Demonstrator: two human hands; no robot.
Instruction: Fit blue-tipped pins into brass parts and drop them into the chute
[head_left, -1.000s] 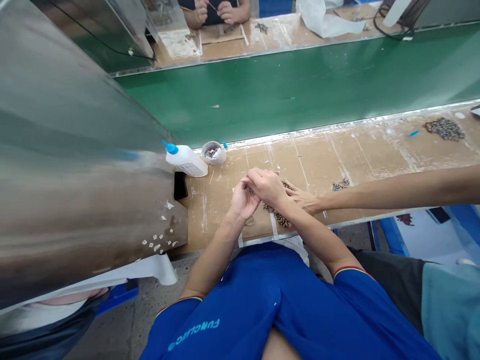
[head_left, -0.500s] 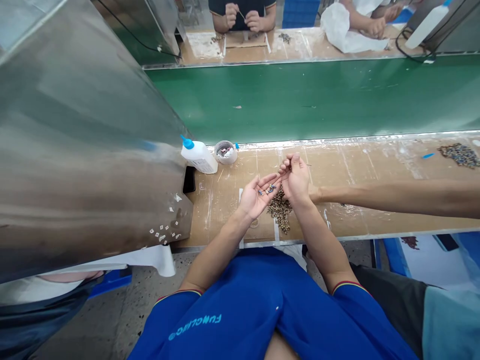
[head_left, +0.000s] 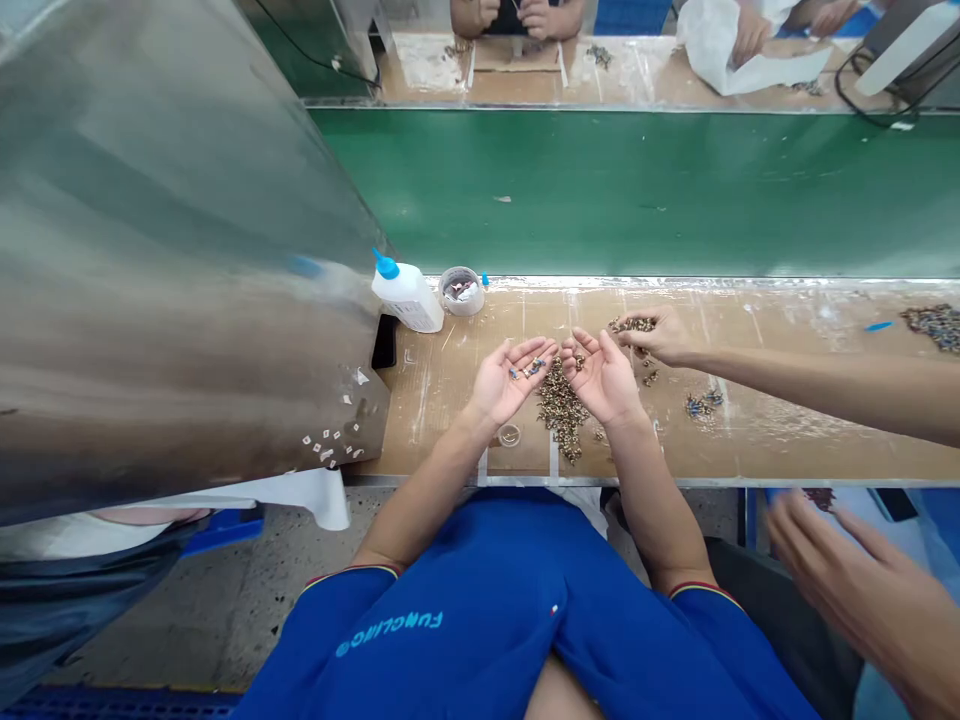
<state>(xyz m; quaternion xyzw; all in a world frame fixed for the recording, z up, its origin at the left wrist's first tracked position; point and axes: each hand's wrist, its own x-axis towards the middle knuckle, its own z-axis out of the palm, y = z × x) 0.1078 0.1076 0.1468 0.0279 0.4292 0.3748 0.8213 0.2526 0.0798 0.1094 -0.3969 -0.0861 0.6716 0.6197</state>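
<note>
My left hand (head_left: 506, 382) lies palm up over the cardboard-covered bench (head_left: 465, 420), cradling several small blue-and-metal parts (head_left: 526, 370). My right hand (head_left: 601, 377) is palm up beside it, fingers spread, and I see nothing in it. Just below and between them sits a heap of small brass parts (head_left: 561, 410). A co-worker's hand (head_left: 654, 338) reaches in from the right, its fingers over a scatter of brass parts (head_left: 632, 325). It does not touch my hands.
A blue-capped white glue bottle (head_left: 407, 297) and a small round tin (head_left: 460, 291) stand at the bench's back left, beside a steel panel (head_left: 165, 250). A green conveyor belt (head_left: 637, 190) runs behind the bench. More blue-and-metal parts (head_left: 934, 327) lie at the right.
My hands have moved apart and both now lie open, palms up. The co-worker's hand has moved away from my right wrist toward the back of the bench, and their other hand has appeared at lower right.
</note>
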